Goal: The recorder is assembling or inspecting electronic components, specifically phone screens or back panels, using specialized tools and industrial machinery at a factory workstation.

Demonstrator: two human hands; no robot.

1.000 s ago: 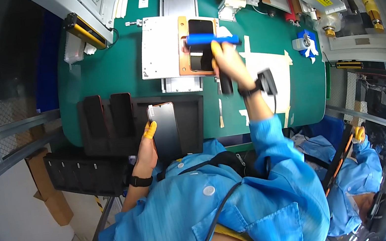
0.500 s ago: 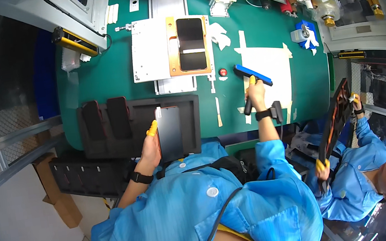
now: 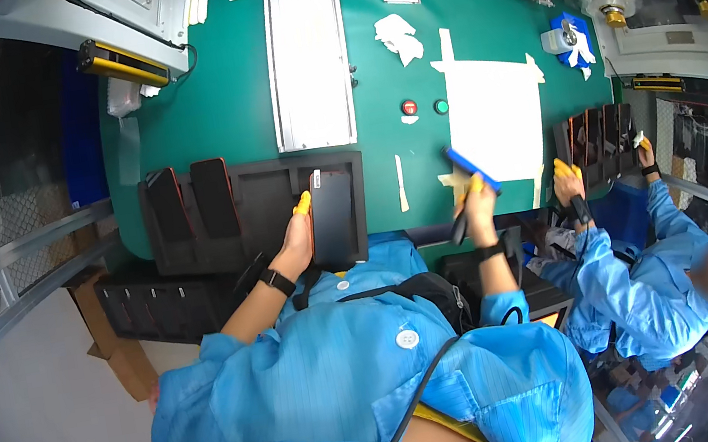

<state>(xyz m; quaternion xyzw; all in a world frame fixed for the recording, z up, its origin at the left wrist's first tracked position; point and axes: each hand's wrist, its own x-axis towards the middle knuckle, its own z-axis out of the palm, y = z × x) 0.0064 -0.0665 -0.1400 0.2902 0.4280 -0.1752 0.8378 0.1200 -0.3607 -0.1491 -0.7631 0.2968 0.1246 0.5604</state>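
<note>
My left hand point(image 3: 296, 243), yellow covers on its fingertips, is closed on the left edge of a dark smartphone point(image 3: 333, 222) with a small white tab at its top. The phone is over the right end of a black foam tray point(image 3: 261, 180); whether it touches the tray I cannot tell. Two more phones, one of them a red-edged phone point(image 3: 215, 198), lie in the tray's left slots. My right hand point(image 3: 477, 204) grips a hand roller point(image 3: 473, 170) with a blue bar-shaped head and dark handle, at the lower left corner of a taped white sheet point(image 3: 497, 122).
A white slide rail point(image 3: 308, 63) runs away from me across the green table point(image 3: 226, 103). Red point(image 3: 408, 108) and green buttons point(image 3: 441, 106) sit beside the sheet. Another phone tray point(image 3: 605, 151) stands at the right, with a co-worker's hands point(image 3: 568, 182) on it. Crumpled wipes point(image 3: 400, 38) lie farther back.
The white plate with the orange phone holder has gone from the near rail. My left hand and phone shifted right; the roller moved nearer me. The co-worker's tray now rests at the table's right.
</note>
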